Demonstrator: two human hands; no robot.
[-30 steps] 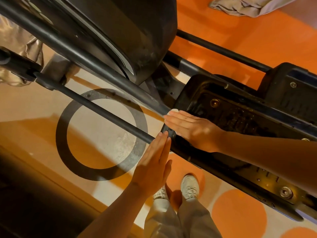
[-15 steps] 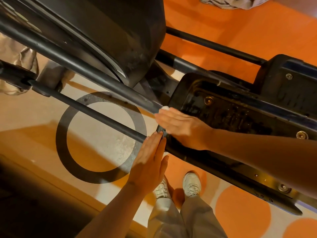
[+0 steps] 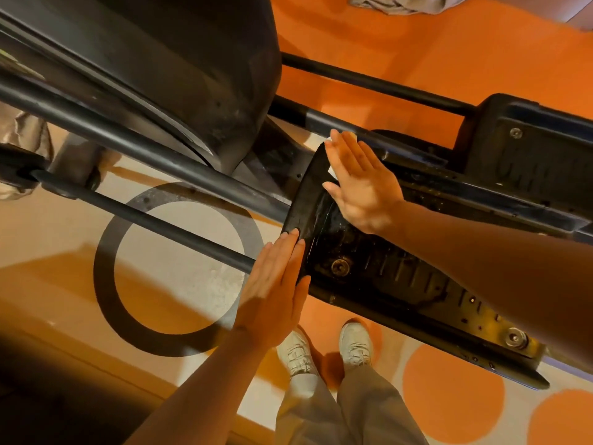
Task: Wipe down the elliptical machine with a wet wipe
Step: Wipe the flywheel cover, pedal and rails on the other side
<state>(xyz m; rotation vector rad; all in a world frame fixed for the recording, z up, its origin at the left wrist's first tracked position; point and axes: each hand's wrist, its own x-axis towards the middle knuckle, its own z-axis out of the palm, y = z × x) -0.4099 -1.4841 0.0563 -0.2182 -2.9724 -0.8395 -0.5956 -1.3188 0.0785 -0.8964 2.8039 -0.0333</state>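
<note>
The black elliptical machine fills the upper view, with its big flywheel housing (image 3: 179,75) at top left and a long black foot pedal (image 3: 378,268) running to the lower right. My right hand (image 3: 359,181) lies flat with straight fingers on the pedal's curved front lip, pressing a white wet wipe (image 3: 330,170) against it. Only small white corners of the wipe show beside the fingers. My left hand (image 3: 276,290) is flat too, its fingertips touching the pedal's near front corner.
Dark steel bars (image 3: 154,220) cross diagonally from the left to the pedal. A second pedal (image 3: 532,149) sits behind on the right. My shoes (image 3: 324,351) stand on the orange and cream patterned floor (image 3: 179,261). Grey cloth (image 3: 404,3) lies at the top edge.
My right hand has slid the wipe away from the near corner, along the pedal's front lip toward its far side. My left hand stays at the near corner.
</note>
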